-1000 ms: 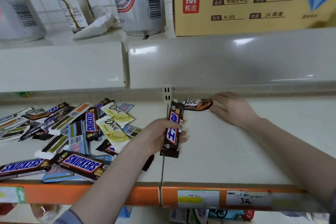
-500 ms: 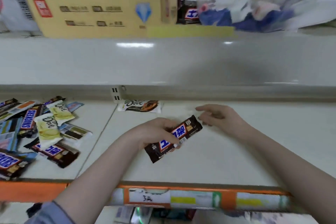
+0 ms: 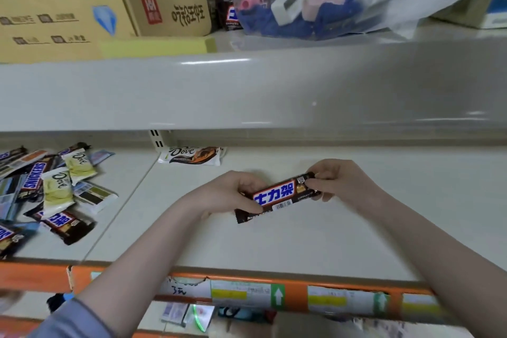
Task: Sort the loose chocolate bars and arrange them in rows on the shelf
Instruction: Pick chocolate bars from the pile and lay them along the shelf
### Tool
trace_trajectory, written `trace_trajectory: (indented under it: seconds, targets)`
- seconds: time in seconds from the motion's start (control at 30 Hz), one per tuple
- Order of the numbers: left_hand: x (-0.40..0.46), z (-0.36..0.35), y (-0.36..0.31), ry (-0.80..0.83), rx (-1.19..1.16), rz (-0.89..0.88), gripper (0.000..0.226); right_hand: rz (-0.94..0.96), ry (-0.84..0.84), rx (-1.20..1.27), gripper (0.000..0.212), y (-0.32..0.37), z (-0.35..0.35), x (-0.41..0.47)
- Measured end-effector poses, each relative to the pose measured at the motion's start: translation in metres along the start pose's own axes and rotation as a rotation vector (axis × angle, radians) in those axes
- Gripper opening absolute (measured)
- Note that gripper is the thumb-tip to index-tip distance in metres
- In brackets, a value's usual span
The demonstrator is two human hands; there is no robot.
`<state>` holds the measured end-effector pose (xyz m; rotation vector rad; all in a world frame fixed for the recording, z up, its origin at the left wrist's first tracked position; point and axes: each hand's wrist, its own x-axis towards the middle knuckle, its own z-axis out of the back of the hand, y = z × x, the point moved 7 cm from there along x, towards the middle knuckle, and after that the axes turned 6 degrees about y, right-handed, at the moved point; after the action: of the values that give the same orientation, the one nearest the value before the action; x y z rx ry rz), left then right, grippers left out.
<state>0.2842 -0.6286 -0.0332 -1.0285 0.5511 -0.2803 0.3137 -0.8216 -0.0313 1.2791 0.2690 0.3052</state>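
Now both hands (image 3: 236, 192) on one Snickers bar (image 3: 277, 196)

You are standing at a shop display: a cream metal shelf (image 3: 274, 241) with an orange price rail (image 3: 296, 287) along its front edge, carrying paper price labels (image 3: 241, 295) with green arrows. Wrapped chocolate bars (image 3: 49, 189) lie heaped on the left, and a printed stock carton (image 3: 104, 16) sits on the tier above, against white wall tiles.
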Motion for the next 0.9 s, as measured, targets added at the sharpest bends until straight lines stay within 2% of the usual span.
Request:
trace_trajectory:
  seconds: [0.07, 0.17, 0.23, 0.3, 0.37, 0.47, 0.53, 0.63, 0.8, 0.9]
  targets:
    - [-0.001, 0.005, 0.005, -0.026, -0.077, -0.045, 0.029, -0.022, -0.019, -0.018, 0.009, -0.007, 0.004, -0.001]
    - [0.002, 0.007, 0.01, -0.038, -0.141, -0.096, 0.028, -0.017, -0.06, -0.228, 0.02, -0.014, 0.003, -0.002]
    - [0.005, 0.007, 0.012, -0.042, -0.198, -0.115, 0.029, 0.067, -0.079, -0.378, 0.036, -0.007, 0.0, -0.002]
    - [0.007, 0.009, 0.014, -0.04, -0.216, -0.126, 0.029, 0.192, -0.014, -0.539, 0.047, 0.003, -0.01, -0.002]
    - [0.008, 0.012, 0.016, -0.04, -0.215, -0.133, 0.027, 0.269, 0.04, -0.699, 0.048, 0.006, -0.021, -0.002]
    - [0.011, 0.02, 0.019, -0.116, -0.208, -0.149, 0.028, 0.289, 0.014, -0.84, 0.045, 0.006, -0.022, 0.001]
    - [0.011, 0.028, 0.019, -0.223, -0.06, -0.19, 0.031, 0.311, 0.009, -0.923, 0.044, 0.006, -0.023, 0.003]
    - [0.011, 0.033, 0.013, -0.338, 0.317, -0.263, 0.029, 0.347, -0.001, -1.024, 0.042, 0.008, -0.025, 0.009]
    - [0.018, 0.042, 0.001, -0.446, 0.841, -0.334, 0.024, 0.345, -0.04, -1.147, 0.042, 0.011, -0.021, 0.037]
    - [0.033, 0.052, -0.001, -0.477, 1.055, -0.284, 0.031, 0.306, -0.055, -1.12, 0.037, 0.012, -0.017, 0.054]
